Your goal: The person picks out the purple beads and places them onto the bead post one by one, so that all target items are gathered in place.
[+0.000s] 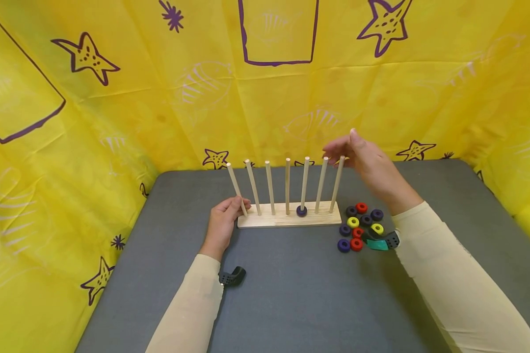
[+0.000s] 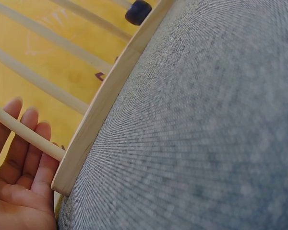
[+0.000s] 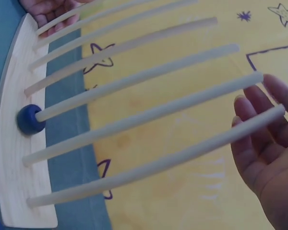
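Note:
A wooden pegboard [image 1: 265, 223] with a row of upright pegs stands on the table. A dark blue ring [image 1: 302, 211] sits at the bottom of one peg [image 3: 134, 84], right of the middle. My left hand [image 1: 223, 220] is at the board's left end, its loosely extended fingers [image 2: 29, 129] behind the outermost peg [image 2: 26, 132]. My right hand [image 1: 373, 169] is raised at the tops of the rightmost pegs. Its relaxed fingers lie behind the tip of the end peg [image 3: 158, 160], with no ring in them; contact with the peg is unclear.
Several loose rings lie right of the board, below my right forearm: red [image 1: 356, 244], yellow [image 1: 353, 222] and dark blue [image 1: 343, 245]. A grey cloth [image 1: 282, 294] covers the table. Yellow patterned fabric [image 1: 265, 108] hangs close behind the board.

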Motion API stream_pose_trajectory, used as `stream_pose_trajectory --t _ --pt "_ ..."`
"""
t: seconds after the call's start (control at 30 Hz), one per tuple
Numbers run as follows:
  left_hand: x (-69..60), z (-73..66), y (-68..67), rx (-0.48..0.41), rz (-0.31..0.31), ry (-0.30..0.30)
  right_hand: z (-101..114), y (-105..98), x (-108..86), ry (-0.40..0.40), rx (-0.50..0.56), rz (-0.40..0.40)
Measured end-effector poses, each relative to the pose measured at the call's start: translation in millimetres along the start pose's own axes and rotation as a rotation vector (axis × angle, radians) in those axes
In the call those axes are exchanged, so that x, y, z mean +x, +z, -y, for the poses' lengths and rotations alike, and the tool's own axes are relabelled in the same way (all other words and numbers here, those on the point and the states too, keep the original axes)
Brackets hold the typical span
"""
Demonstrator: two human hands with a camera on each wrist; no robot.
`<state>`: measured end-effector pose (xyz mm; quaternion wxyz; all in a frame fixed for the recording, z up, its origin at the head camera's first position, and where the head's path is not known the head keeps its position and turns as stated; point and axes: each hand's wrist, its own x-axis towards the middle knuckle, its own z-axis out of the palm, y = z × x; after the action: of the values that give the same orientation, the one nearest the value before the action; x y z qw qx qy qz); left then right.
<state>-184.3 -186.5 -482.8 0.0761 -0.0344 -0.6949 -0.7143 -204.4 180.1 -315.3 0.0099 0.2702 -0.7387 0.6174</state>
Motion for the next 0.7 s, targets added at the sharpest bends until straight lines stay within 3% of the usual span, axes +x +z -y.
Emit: stream_pose_trajectory --t 0.17,0.43,0.7 --pt "0.1 0.5 -0.8 -0.011 0.004 -0.001 -9.6 -5.2 -6.4 -0.010 0.040 -0.008" --pt "-0.6 -0.1 -0.6 -0.013 0.009 -0.001 -22.2 -14.4 -20.8 -0.013 0.186 -0.035" --pt "-0.6 0.3 -0.7 0.000 0.013 0.004 -32.2 -23.2 -38.5 -0.037 0.234 -0.054"
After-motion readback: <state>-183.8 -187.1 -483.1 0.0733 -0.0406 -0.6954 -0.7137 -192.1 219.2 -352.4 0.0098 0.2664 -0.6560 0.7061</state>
